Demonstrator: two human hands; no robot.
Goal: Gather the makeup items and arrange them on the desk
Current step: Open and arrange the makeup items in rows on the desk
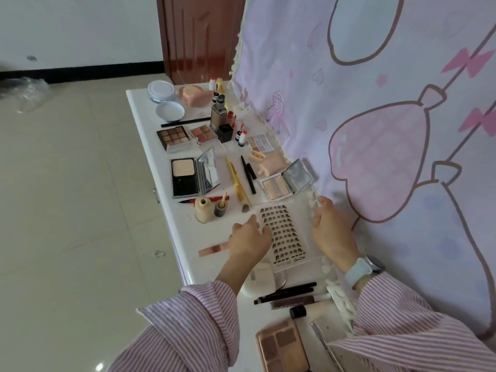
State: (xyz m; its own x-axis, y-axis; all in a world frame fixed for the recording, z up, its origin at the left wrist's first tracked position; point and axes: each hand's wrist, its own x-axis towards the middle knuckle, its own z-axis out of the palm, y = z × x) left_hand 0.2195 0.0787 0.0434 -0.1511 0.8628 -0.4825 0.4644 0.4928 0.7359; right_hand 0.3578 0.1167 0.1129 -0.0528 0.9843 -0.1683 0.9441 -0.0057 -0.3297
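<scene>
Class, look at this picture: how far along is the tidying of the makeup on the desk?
Done: compacts and palettes lie in rows on the desk. In hand: the lash tray, left hand and right hand at its sides. Left: pencils and a brown palette lie bunched nearest.

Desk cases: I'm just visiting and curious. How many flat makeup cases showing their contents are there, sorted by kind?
Multi-pan colour palettes: 4
Open mirrored powder compacts: 2
Lash tray, held by the left hand and right hand: 1
Total: 7
</scene>
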